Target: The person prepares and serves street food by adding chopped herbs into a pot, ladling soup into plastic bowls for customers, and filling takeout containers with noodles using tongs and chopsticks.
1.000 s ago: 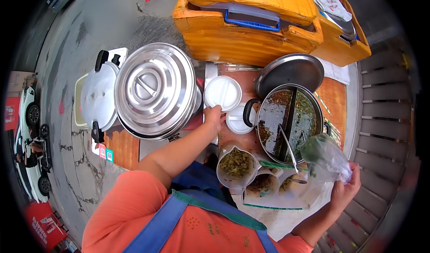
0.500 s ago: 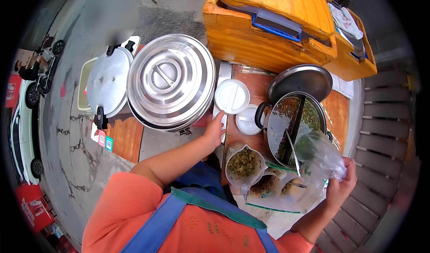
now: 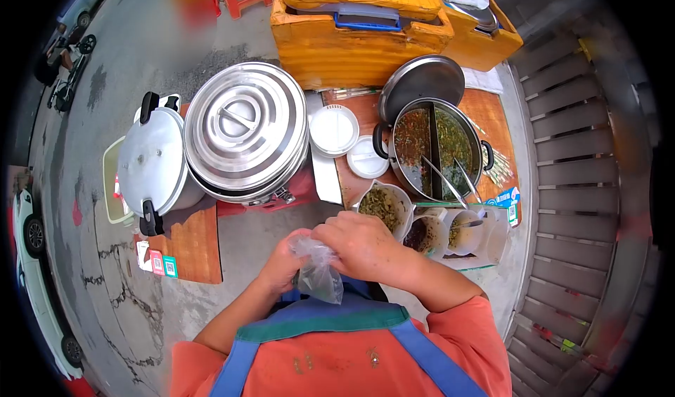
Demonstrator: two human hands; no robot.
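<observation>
My left hand [image 3: 283, 262] is sitting just below and left of the frame's centre, its fingers curling inward. My right hand [image 3: 357, 241] is meeting it from the right, its back facing up and its fingers bending toward the left one. My left forearm [image 3: 242, 309] is rising from the lower left; my right forearm [image 3: 432, 279] is slanting up and leftward from the lower right.
</observation>
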